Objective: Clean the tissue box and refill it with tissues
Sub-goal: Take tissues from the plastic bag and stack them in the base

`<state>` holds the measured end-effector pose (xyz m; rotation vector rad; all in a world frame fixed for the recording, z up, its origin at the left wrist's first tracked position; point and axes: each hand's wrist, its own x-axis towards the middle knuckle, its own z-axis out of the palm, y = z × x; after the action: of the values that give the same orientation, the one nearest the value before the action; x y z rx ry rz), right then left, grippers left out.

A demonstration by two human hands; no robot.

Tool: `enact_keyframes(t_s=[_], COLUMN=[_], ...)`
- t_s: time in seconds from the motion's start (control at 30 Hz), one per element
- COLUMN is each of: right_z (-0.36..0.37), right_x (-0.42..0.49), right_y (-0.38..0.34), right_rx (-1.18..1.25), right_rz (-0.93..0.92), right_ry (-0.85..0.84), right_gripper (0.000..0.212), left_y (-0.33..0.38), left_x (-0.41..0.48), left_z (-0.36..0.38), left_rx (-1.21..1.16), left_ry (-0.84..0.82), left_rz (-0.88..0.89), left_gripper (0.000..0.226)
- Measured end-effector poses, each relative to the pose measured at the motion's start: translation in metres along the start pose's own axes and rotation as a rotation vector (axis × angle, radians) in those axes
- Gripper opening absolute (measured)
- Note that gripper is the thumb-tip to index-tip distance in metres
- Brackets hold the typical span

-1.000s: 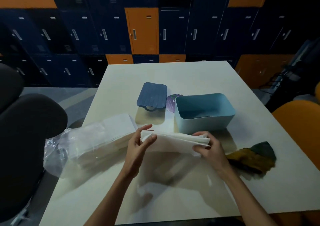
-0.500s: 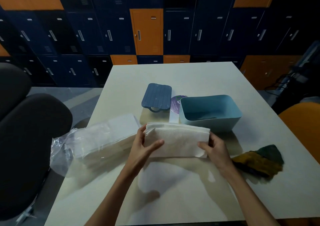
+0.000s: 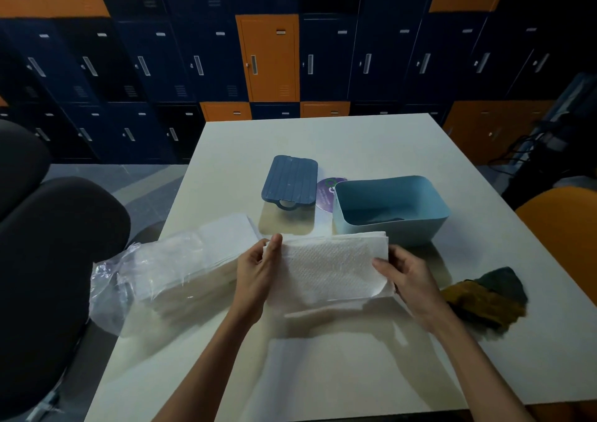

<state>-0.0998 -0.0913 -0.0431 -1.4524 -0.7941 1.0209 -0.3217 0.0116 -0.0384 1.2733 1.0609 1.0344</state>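
Note:
I hold a white stack of tissues (image 3: 329, 268) above the table, its broad embossed face tilted toward me. My left hand (image 3: 256, 271) grips its left end and my right hand (image 3: 408, 274) grips its right end. Just behind the stack stands the light blue tissue box (image 3: 391, 226), open and without tissues inside. Its dark blue ribbed lid (image 3: 290, 179) lies flat to the box's left. A clear plastic pack of more tissues (image 3: 181, 260) lies at the left of the table.
A yellow and green cloth (image 3: 487, 295) lies crumpled at the right. A purple round disc (image 3: 324, 192) peeks out between lid and box. A black chair (image 3: 48, 260) stands left of the white table (image 3: 323, 373); an orange chair (image 3: 562, 228) stands right. Lockers fill the back wall.
The tissue stack has turned from lying flat to showing its broad face, and both hands shifted their grip on its ends. The camera view drifted slightly.

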Motion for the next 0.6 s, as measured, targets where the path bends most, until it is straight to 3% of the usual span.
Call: enact_keyframes(t_s=[0.1, 0.2, 0.27, 0.43, 0.53, 0.6], right_z=[-0.006, -0.011, -0.014, -0.02, -0.024, -0.028], right_x=[-0.002, -0.006, -0.007, -0.006, -0.006, -0.006], right_y=[0.001, 0.006, 0.007, 0.002, 0.004, 0.008], right_rx=[-0.09, -0.22, -0.189, 0.083, 0.234, 0.279], right_rz=[0.038, 0.135, 0.156, 0.257, 0.36, 0.427], right_ry=[-0.103, -0.247, -0.269, -0.277, -0.264, -0.244], right_gripper=[0.033, 0.06, 0.067, 0.055, 0.05, 0.048], left_y=[-0.003, -0.007, -0.008, -0.016, -0.018, -0.013], left_x=[0.003, 0.004, 0.005, 0.014, 0.014, 0.009], left_z=[0.002, 0.002, 0.0, -0.004, -0.012, -0.015], left_rx=[-0.014, -0.019, -0.008, -0.059, -0.204, -0.261], left_ry=[0.052, 0.091, 0.109, 0.067, -0.099, -0.179], left_rz=[-0.028, -0.075, -0.14, -0.484, -0.7, -0.735], left_gripper=[0.044, 0.044, 0.045, 0.066, 0.089, 0.072])
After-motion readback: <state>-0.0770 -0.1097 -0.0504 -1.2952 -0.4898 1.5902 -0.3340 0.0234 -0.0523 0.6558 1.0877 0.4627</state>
